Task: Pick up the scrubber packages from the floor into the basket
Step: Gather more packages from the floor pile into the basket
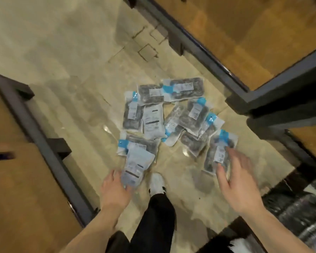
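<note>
1. As I bend over the floor (71, 106), my left hand (115, 190) grips the near end of a pale package (138, 166), with the thumb on one edge and the fingers curled round the other.
2. This package stretches away from the left hand, and its far end overlaps a blue-topped package (146, 145).
3. My right hand (239, 181) is spread wide with straight fingers and holds nothing. Blur hides whether its fingertips touch the dark package (217, 152) just beyond them.
4. The other scrubber packages (171, 114) lie heaped on the floor, ahead of both hands and between them.
5. My white shoe (157, 181) stands between the hands, nearer the left one.
6. Dark-framed shelving flanks me: the left shelf (40, 136) is outside the left hand, and the right shelf (244, 33) is far beyond the right hand.
</note>
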Tool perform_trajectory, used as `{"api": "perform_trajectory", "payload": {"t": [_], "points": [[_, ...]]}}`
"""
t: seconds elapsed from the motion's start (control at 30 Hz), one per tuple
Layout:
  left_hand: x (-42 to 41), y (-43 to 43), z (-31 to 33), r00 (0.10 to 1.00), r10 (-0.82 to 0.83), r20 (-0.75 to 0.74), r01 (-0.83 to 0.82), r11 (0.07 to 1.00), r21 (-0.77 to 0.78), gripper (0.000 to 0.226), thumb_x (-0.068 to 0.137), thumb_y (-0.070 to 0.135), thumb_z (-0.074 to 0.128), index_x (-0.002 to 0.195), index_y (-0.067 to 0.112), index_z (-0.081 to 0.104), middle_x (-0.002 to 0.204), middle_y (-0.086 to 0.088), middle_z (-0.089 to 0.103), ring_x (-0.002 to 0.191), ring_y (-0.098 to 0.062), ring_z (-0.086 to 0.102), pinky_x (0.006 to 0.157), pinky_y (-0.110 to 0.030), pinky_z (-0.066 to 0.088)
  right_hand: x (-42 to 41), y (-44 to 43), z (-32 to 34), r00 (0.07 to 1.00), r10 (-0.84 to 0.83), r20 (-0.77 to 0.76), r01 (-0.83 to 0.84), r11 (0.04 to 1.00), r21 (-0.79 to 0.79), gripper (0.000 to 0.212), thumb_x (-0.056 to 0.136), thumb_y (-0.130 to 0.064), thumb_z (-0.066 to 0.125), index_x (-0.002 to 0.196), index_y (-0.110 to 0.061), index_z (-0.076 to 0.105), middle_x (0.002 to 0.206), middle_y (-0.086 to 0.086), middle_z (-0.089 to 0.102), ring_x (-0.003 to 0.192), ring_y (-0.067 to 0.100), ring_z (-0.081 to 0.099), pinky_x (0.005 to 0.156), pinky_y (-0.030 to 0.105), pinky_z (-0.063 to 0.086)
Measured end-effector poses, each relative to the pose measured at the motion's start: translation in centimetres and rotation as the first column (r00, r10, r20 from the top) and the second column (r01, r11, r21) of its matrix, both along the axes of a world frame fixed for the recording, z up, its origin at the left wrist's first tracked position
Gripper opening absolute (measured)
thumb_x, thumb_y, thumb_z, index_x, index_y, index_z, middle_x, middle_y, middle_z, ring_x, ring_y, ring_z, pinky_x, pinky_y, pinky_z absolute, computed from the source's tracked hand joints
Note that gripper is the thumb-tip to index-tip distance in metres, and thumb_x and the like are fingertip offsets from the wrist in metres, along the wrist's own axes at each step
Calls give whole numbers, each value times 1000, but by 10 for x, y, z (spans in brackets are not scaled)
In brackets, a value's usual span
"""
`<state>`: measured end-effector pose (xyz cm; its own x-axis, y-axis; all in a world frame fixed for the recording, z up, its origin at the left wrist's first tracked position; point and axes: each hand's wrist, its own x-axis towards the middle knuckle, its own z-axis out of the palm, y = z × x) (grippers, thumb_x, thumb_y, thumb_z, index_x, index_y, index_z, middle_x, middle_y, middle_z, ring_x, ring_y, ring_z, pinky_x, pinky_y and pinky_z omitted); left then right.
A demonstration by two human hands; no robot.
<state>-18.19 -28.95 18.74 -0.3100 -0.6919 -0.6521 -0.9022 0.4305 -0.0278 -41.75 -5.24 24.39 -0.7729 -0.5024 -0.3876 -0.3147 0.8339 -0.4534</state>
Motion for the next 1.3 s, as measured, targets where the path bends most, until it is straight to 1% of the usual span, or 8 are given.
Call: {"api": "perform_trajectory", "payload": {"t": [0.2, 0.43, 0.6, 0.77, 0.9, 1.03, 1.17, 1.3], "points": [[34, -82, -37, 976, 220, 5, -220, 974, 62, 64, 84, 40, 58, 141, 21, 36, 149, -1, 34, 133, -23, 40, 107, -38, 34, 2, -139, -50, 985, 103, 140, -120, 986, 115, 56, 96, -34, 49, 146, -16, 34, 146, 10, 45, 134, 30, 39, 109, 43, 30], [56, -112, -121, 946, 323, 36, -324, 928, 185, 62, 82, 34, 62, 138, 22, 38, 139, -2, 41, 127, -23, 42, 105, -37, 35, 14, -244, -143, 919, 238, 313, -311, 928, 206, 52, 95, -42, 47, 143, -26, 34, 144, 2, 42, 129, 24, 44, 103, 42, 40], [72, -115, -213, 937, 340, 83, -350, 907, 235, 66, 78, 34, 69, 135, 21, 40, 138, -4, 44, 127, -26, 44, 103, -37, 38, 46, -283, -246, 753, 498, 430, -623, 750, 222, 43, 99, -31, 44, 139, -17, 41, 138, 9, 48, 125, 26, 47, 100, 36, 39], [92, -91, -312, 906, 421, 53, -420, 874, 245, 74, 77, 33, 74, 140, 23, 35, 140, -1, 44, 127, -25, 44, 102, -37, 37, 74, -320, -348, 662, 636, 396, -744, 623, 243, 46, 92, -26, 51, 137, -16, 42, 132, 13, 47, 121, 31, 47, 96, 43, 44], [101, -88, -362, 906, 424, 13, -412, 874, 256, 101, 59, 58, 79, 142, 26, 33, 142, 1, 43, 127, -25, 46, 102, -37, 39, 87, -346, -400, 657, 660, 365, -748, 632, 202, 60, 85, -27, 64, 137, -15, 35, 126, 16, 52, 112, 35, 52, 88, 42, 45], [112, -85, -370, 874, 485, -21, -440, 810, 387, 82, 54, 62, 79, 124, 31, 54, 119, 4, 63, 109, -23, 62, 87, -32, 50, 96, -342, -411, 742, 570, 352, -653, 734, 188, 82, 77, -24, 76, 144, -17, 29, 123, 15, 60, 109, 36, 58, 86, 42, 48], [128, -80, -341, 882, 472, 10, -447, 829, 335, 58, 61, 62, 78, 104, 27, 61, 109, 3, 63, 102, -22, 62, 81, -30, 47, 105, -334, -392, 763, 478, 436, -608, 759, 232, 33, 74, -29, 80, 94, -15, 58, 94, 7, 65, 89, 28, 62, 70, 33, 45], [143, -75, -286, 864, 504, 6, -485, 829, 280, 42, 69, 52, 76, 98, 26, 59, 103, 3, 61, 98, -23, 62, 72, -31, 45, 104, -324, -341, 772, 461, 437, -572, 803, 165, 26, 76, -29, 79, 89, -14, 61, 86, 3, 61, 79, 23, 58, 65, 29, 40]]}}
